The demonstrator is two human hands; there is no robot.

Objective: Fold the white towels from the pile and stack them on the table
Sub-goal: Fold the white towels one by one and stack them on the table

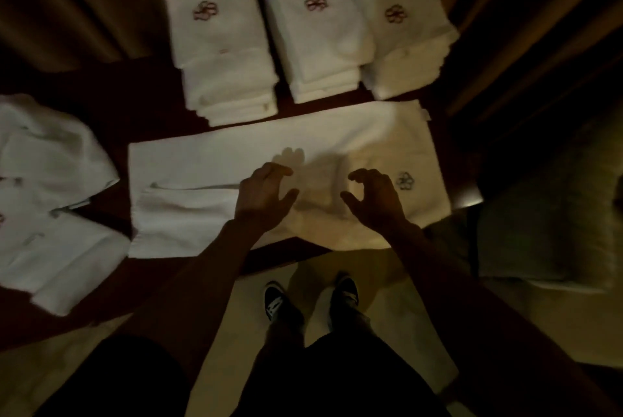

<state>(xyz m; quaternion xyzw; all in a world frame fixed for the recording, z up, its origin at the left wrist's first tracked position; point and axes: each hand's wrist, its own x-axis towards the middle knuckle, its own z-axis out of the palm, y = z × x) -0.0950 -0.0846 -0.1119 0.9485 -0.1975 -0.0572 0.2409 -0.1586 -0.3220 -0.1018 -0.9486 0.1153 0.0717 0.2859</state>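
A long white towel lies spread flat across the dark table, folded lengthwise, with a flower emblem near its right end. My left hand hovers over its middle with fingers loosely curved, holding nothing. My right hand hovers beside it, fingers also curved and empty. Three stacks of folded white towels stand at the back: left stack, middle stack, right stack. A loose pile of white towels lies at the left.
Dark curtains hang behind the table. A cushioned seat stands at the right. My feet in dark shoes stand on pale floor below the table's front edge.
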